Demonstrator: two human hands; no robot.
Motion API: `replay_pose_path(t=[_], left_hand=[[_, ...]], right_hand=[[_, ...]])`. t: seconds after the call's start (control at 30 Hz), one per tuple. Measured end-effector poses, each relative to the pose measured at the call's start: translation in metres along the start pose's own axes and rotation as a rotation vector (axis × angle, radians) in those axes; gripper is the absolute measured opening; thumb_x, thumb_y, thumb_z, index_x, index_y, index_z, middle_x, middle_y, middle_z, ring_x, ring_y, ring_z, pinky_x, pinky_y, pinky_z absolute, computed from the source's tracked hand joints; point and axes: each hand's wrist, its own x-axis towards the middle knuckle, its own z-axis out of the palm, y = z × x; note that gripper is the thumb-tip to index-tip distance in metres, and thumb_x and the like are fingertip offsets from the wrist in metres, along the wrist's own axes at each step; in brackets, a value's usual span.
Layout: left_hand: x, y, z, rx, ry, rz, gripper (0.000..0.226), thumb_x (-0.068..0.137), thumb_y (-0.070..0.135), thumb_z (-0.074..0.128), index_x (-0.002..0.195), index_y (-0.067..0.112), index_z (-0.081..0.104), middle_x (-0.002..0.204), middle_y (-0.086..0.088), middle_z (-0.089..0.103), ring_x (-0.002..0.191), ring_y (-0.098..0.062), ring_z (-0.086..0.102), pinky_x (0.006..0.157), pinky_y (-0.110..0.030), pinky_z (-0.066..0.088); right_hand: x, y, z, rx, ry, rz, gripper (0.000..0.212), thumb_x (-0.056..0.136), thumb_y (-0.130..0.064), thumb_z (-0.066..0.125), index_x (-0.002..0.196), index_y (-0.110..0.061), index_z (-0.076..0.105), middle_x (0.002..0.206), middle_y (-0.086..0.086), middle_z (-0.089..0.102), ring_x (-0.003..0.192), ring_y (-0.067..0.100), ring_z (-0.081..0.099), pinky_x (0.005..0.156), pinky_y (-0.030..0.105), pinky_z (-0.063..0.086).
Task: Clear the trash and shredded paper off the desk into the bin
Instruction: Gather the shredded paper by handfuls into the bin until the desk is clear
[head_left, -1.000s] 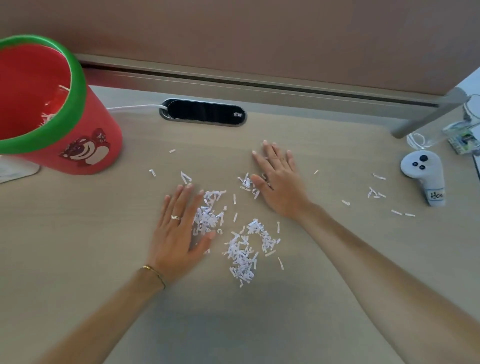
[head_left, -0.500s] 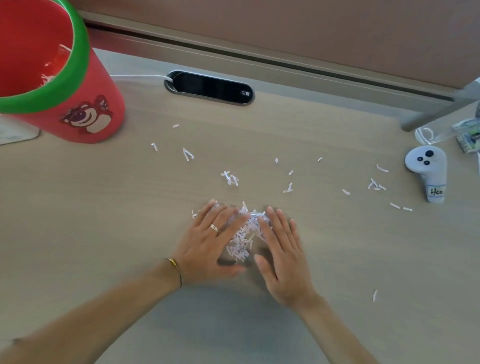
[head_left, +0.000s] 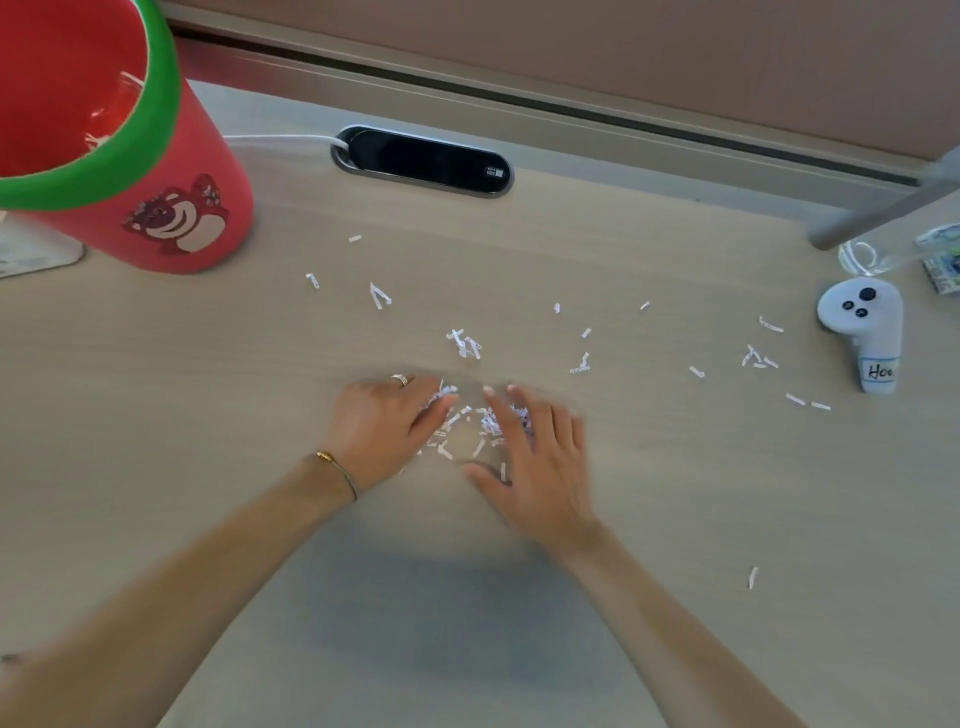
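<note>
Right now the shredded paper (head_left: 470, 423) sits as a small loose heap at the centre of the frame, pinched between two hands on the pale wood-grain desk (head_left: 208, 405). The left hand (head_left: 382, 423) is curled, its fingers closing round a clump of shreds, though I cannot tell how firmly it has them. The right hand (head_left: 535, 457) lies spread and fairly flat, blurred, with a few strips under its fingers and nothing clearly gripped.

The step in hand looks like gathering the heap for a lift. It would go best if both hands cup inward from opposite sides, fingertips low against the smooth surface so the thin strips slide together instead of slipping beneath, then squeeze gently before raising, since such light, stiff little slivers scatter easily.

Stray shreds (head_left: 465, 343) lie just above the heap, and more stray bits (head_left: 758, 357) are dotted toward the right, near a white plush controller (head_left: 862, 332) with dark buttons and a label. These will want a second sweep.

The bin (head_left: 156, 171), a red cylinder with a broad green rim and a bear picture, stands at the upper left, well apart from the heap, a few shreds showing inside. A dark oval cable port (head_left: 423, 162) lies at the top centre.
</note>
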Motion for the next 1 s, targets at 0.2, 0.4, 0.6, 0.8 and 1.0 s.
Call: replay_pose_path(t=[0.2,0.4,0.6,0.8,1.0], left_hand=[[-0.007,0.002,-0.014,-0.166,0.04,-0.268,0.039,0.097,0.04,0.051,0.068,0.015,0.047,0.05,0.004,0.029,0.049,-0.026,0.03,0.044,-0.032,0.031],[-0.016,0.021,-0.017,-0.325,0.018,-0.459,0.049,0.099,0.031,0.059,0.061,0.027,0.029,0.046,0.003,0.03,0.046,-0.016,0.029,0.047,-0.032,0.026],[-0.025,0.04,-0.027,-0.369,-0.077,-0.488,0.042,0.097,0.038,0.049,0.067,0.009,0.042,0.052,-0.007,0.042,0.051,-0.018,0.027,0.049,-0.033,0.028],[-0.023,0.061,-0.06,-0.495,0.036,-0.671,0.04,0.099,0.019,0.054,0.067,0.001,0.038,0.058,-0.003,0.029,0.056,-0.014,0.022,0.049,-0.027,0.021],[-0.01,0.071,-0.106,-0.54,0.184,-0.729,0.038,0.095,0.016,0.053,0.065,0.001,0.035,0.059,-0.001,0.026,0.056,-0.012,0.02,0.048,-0.026,0.021]], right_hand=[[0.041,0.028,0.0,0.021,0.011,-0.201,0.033,0.096,-0.042,0.06,0.101,-0.01,0.068,0.092,0.007,0.06,0.081,0.029,0.055,0.071,0.04,0.047],[0.032,0.026,0.002,-0.144,-0.017,-0.3,0.037,0.099,-0.032,0.053,0.065,-0.017,0.053,0.06,0.0,0.051,0.047,0.023,0.05,0.047,0.028,0.026],[0.035,0.0,-0.02,-0.066,-0.316,-0.023,0.042,0.098,-0.028,0.047,0.058,-0.019,0.038,0.051,0.001,0.053,0.042,0.027,0.048,0.045,0.026,0.015],[0.053,-0.04,-0.054,0.784,-0.256,0.715,0.045,0.095,-0.021,0.054,0.057,-0.02,0.03,0.05,-0.006,0.026,0.05,0.017,0.024,0.051,0.031,0.02],[0.096,-0.075,-0.103,1.191,-0.171,1.02,0.039,0.088,-0.024,0.063,0.061,-0.019,0.036,0.062,0.002,0.027,0.059,0.024,0.022,0.05,0.026,0.023]])
